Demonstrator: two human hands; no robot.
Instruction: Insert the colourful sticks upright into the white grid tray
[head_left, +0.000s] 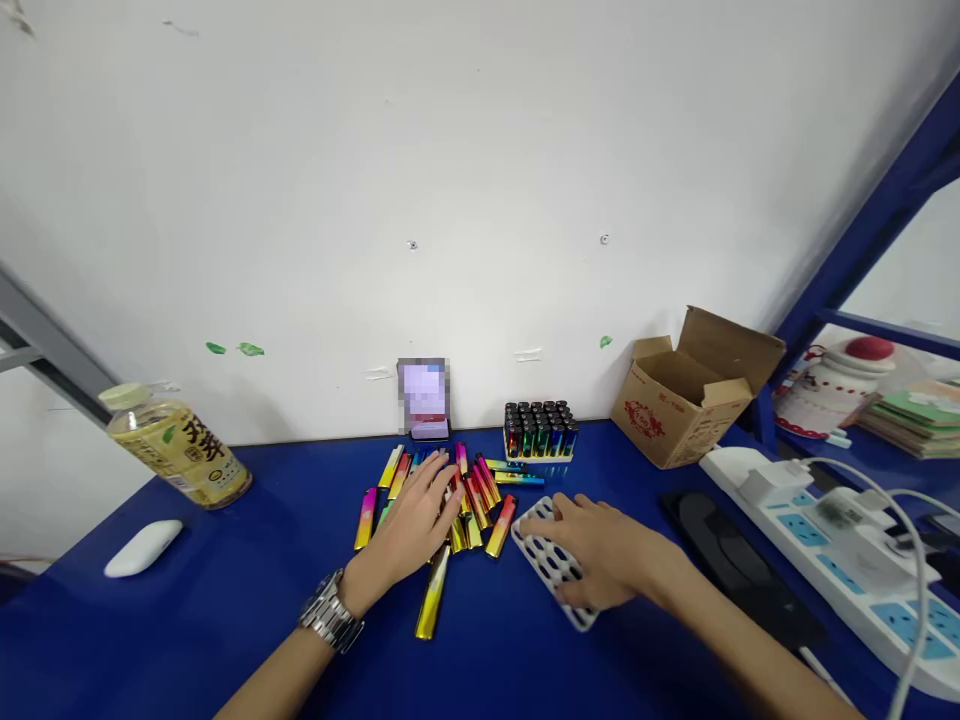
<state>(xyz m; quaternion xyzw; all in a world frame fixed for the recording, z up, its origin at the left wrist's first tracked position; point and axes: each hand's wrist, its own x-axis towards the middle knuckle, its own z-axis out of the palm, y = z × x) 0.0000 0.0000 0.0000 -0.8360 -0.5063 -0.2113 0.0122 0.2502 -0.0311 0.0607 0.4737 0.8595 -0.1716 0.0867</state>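
Left hand [421, 520] is held over a loose heap of glossy multicoloured lighters [480, 497], fingers loosely spread; contact is hidden. Right of it, a white plastic tray with oval holes [551, 560] lies on the blue table [292, 560], partly covered by right hand [596, 550], fingers splayed; grip can't be told. Tray positioning seems underway; a steadied tray is likely called for.

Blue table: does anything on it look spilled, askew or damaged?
Nothing looks spilled or damaged. The loose lighters look untidy, strewn at mixed angles around the left hand, while those in the filled tray stand upright in rows. The holed white tray lies askew under the right hand.
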